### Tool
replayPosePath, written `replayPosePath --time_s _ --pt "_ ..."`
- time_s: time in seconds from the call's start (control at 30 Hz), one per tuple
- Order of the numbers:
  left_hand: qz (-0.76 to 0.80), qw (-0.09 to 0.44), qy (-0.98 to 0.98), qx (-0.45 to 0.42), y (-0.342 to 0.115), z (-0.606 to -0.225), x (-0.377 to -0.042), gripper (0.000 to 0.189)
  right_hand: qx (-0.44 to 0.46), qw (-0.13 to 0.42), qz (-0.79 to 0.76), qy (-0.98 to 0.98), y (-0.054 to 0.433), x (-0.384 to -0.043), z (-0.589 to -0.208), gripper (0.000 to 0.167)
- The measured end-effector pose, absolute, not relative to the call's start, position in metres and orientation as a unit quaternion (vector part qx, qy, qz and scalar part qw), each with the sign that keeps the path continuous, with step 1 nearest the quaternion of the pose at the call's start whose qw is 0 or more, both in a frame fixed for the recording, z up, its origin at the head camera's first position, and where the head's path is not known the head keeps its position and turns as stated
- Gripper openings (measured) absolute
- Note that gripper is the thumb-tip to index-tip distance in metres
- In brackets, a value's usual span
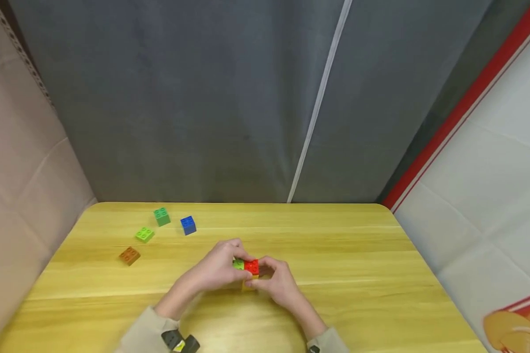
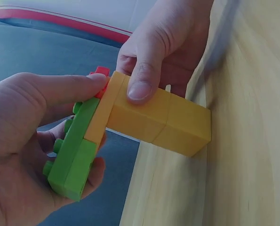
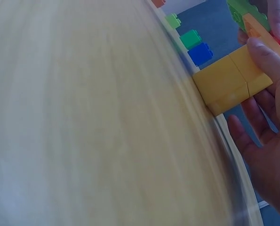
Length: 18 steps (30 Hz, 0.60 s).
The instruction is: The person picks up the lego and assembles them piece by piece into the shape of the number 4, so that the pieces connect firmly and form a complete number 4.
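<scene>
My L hand (image 1: 218, 268) grips the green block (image 2: 75, 148), my R hand (image 1: 279, 282) pinches the yellow tower (image 2: 154, 115) beneath. Green, orange piece (image 2: 101, 117) & red block (image 1: 251, 267) look joined atop the tower (done, approx.); brown (image 1: 129, 256), lime (image 1: 145, 235), dark-green (image 1: 162, 216) & blue blocks (image 1: 188, 225), left of/beyond tower, remain unattached.

Joined blocks (image 1: 251, 266) between left hand (image 1: 221, 267) and right hand (image 1: 279, 284), table (image 1: 357, 274) beneath, four loose blocks (image 1: 144, 235) lying farther left on it, backdrop (image 1: 194, 108) behind
</scene>
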State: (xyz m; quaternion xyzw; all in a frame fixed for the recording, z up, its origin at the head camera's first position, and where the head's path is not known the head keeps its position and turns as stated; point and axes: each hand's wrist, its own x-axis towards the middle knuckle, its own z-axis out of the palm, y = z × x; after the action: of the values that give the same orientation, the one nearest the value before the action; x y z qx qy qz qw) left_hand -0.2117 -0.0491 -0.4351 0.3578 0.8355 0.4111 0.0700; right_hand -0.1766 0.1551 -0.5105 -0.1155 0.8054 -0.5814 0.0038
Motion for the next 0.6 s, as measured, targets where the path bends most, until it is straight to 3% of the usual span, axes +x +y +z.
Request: replayPosePath --time_s 0.6 --pt "0.448 0.105 0.822 0.337 -0.0484 -0.4382 -0.2181 0.023 -0.129 0.0 -0.586 0.8 0.1557 -0.1757 -0.5118 0.029"
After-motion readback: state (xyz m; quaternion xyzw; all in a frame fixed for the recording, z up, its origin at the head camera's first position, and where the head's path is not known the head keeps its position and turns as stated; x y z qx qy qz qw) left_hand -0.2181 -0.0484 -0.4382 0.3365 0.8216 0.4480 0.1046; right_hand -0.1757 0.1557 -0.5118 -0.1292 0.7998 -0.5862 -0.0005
